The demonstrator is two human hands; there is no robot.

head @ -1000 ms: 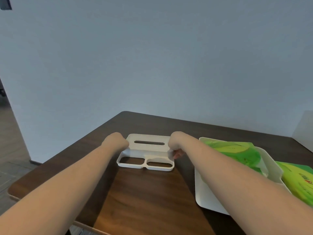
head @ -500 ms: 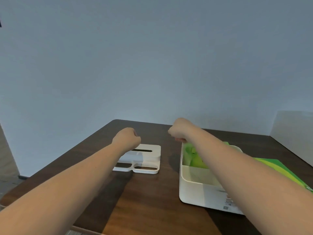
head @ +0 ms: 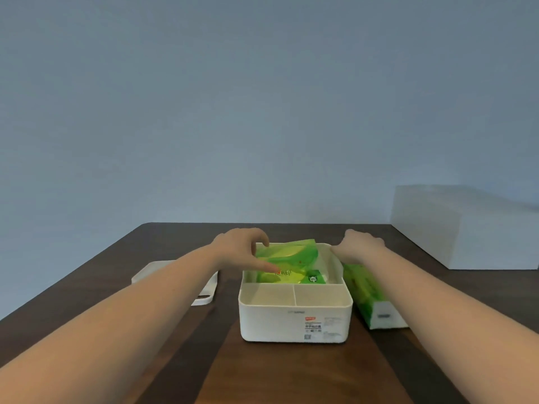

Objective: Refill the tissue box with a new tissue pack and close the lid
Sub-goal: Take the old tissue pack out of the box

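Lighting was dim, flat and bluish. Soft forearm shadows fell on the surface [head: 291, 374], which showed a mild near sheen. Frame was soft overall, with wide-angle stretch at the near edges.

White tissue box [head: 294, 316], green leaf-patterned tissue pack [head: 287, 265], white lid [head: 204, 298], dark brown wood-grain table [head: 291, 374], pale blue-grey wall [head: 262, 97]

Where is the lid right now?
The lid lies flat on the table, left of the tissue box, mostly hidden behind the left forearm.
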